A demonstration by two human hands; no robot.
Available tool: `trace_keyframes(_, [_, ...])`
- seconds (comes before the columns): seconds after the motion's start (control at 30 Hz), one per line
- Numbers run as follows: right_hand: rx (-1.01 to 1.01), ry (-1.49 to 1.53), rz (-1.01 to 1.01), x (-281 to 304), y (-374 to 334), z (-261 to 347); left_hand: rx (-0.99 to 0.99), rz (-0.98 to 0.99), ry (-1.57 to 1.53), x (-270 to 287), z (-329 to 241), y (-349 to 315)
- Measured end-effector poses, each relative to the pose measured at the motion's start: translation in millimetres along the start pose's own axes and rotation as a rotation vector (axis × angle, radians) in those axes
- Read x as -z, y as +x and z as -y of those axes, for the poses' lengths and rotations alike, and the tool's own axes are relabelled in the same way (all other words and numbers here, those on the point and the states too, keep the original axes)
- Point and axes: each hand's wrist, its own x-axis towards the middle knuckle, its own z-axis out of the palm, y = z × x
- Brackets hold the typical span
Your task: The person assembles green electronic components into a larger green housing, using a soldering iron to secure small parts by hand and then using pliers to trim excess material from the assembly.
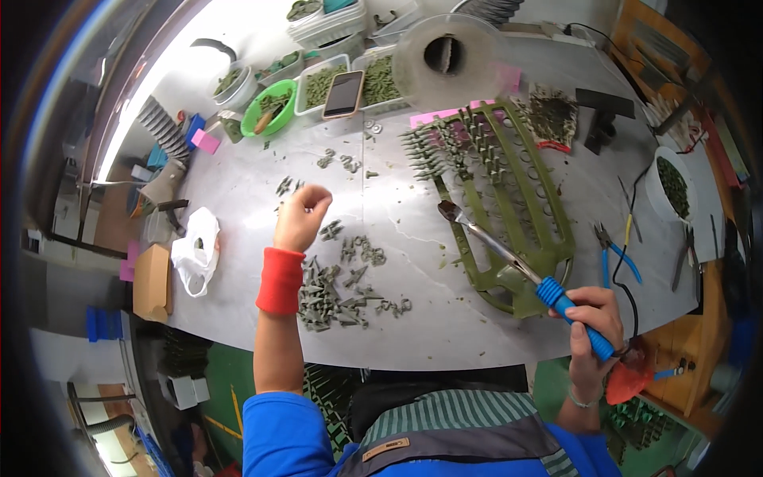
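Observation:
My right hand (598, 319) grips the blue handle of a soldering iron (494, 242). The iron's dark, flattened tip lies over the left side of an olive-green plastic frame (520, 301) with long slots and rows of round holes. Small spiked green pieces (425, 155) stand in rows at the frame's far left. Left of the frame, my left hand (300, 219), below a red wristband (280, 280), is raised over the table with fingers curled together; whatever they hold is hidden. A loose heap of pointed green pieces (319, 296) lies near that forearm, with small ring-shaped clusters (367, 251) beside it.
Clear tubs (322, 86) of green parts, a phone (344, 95) and a green bowl (280, 120) stand at the back. A duct funnel (405, 67) stands behind the frame. At right are blue-handled pliers (622, 260), the iron's cable and a white bowl (656, 191). A white bag (191, 258) lies left.

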Motion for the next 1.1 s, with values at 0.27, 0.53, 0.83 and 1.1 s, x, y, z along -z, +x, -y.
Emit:
trace_keyframes(0.27, [-0.006, 0.000, 0.026, -4, -2, 7, 0.036, -0.048, 0.323, -1, 33, -29])
trace_keyframes(0.53, [0.010, -0.027, 0.025, -4, -2, 8, 0.237, 0.103, 0.015, -5, 31, -26])
trace_keyframes(0.83, [0.006, -0.021, -0.005, -2, -4, 8, 0.232, 0.043, -0.155, -11, 2, -23])
trace_keyframes(1.1, [0.032, -0.052, 0.006, -3, -2, 5, 0.031, 0.080, 0.103, -31, -20, -11])
